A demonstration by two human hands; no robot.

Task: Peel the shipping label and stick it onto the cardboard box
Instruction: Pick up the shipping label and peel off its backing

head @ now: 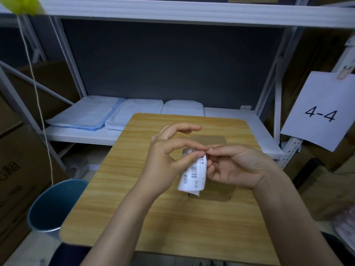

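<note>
Both our forearms reach in from the bottom edge and meet above the wooden surface (134, 217). On the far left a brown carton (13, 169) carries dark print we cannot read. Beside it stands a blue bin (51, 206); its inside is dark and we cannot tell its contents. Our left hand (169, 160) pinches the top of the shipping label (193, 172) between thumb and forefinger, the other fingers spread loose. White and curled, this sheet shows a barcode and the characters "A80"; the smaller print is too fine to read. Our right hand (234, 166) meets the same top edge with closed fingertips. Under the label lies the cardboard box (211, 191), flat on the surface. At the far right a paper sign (320, 112) reads "4-4".
</note>
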